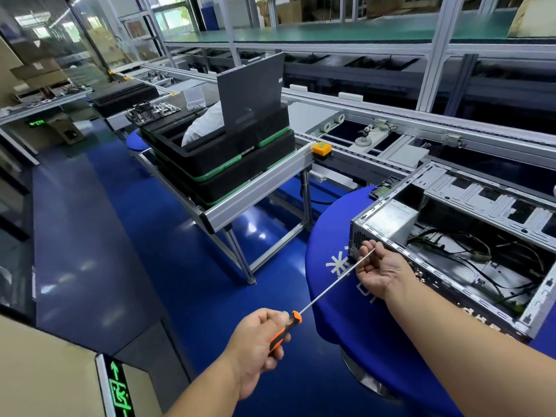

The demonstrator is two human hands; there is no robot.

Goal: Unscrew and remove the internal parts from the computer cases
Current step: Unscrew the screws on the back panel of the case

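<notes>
Head view, only one available.

Left hand (pixel 258 344): curled round orange-and-black handle of long screwdriver (pixel 328 288), low in centre of frame, above blue floor (pixel 168 242). Steel shaft running up and to the right from handle.

Right hand (pixel 379 270): fingers pinching shaft near its tip, right beside left rear corner of computer case (pixel 451 236). Tip itself hidden behind fingers; contact with a screw not discernible.

Computer case: lying on its side, open face up, on round table with blue cloth (pixel 340 284), right side of frame. White lettering on cloth, partly covered by arm. Inside case: grey metal power supply box (pixel 391 219) in near-left corner, loose black cables (pixel 469 251) across the bottom, bare metal floor showing beneath. Perforated metal drive frame (pixel 487 197) along far side.

Left of centre, well apart from case: stack of black trays (pixel 222 164) with green edges on end of aluminium conveyor frame (pixel 255 191). Dark flat panel (pixel 252 88) standing upright in top tray, white bag (pixel 204 121) just beside it. Circuit board (pixel 152 111) resting on far-left end of stack; small clear plastic box (pixel 195 97) behind.

Yellow button box (pixel 322 150) mounted on conveyor rail, between trays and case.

Green exit sign (pixel 120 389) at bottom left, beside cardboard box (pixel 45 374).
</notes>
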